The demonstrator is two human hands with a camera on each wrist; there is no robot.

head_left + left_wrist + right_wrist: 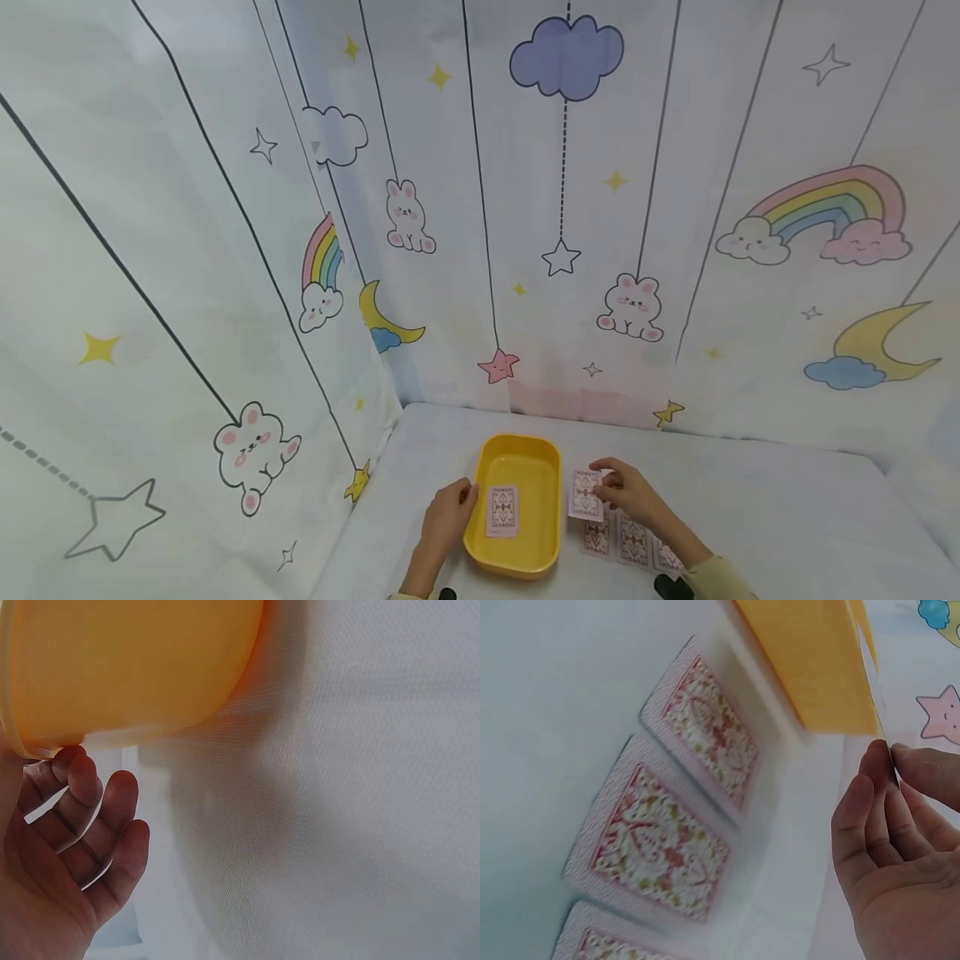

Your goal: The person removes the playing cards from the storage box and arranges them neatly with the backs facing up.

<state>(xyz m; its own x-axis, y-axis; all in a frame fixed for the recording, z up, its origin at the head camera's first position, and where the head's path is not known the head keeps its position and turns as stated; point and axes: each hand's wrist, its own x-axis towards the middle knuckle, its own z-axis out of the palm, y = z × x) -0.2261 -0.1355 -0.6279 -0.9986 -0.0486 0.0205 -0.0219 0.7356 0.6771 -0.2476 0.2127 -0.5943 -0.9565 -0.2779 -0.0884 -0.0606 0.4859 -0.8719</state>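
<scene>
My right hand (628,497) pinches a playing card (583,493) between thumb and fingers, just right of the yellow tray (537,500). In the right wrist view this held card (876,694) is seen nearly edge-on. At the tray's left side, my left hand (448,510) holds the rim; its curled fingers (120,799) show below the rim in the left wrist view, the thumb mostly hidden. Inside the tray lies a playing card (502,508), patterned back up; whether others lie beneath it, I cannot tell.
A row of three face-down playing cards (633,542) lies on the white table (787,517) right of the tray, partly under my right forearm. A printed cloth wall (465,317) with clouds, bears and stars rises behind and at the left.
</scene>
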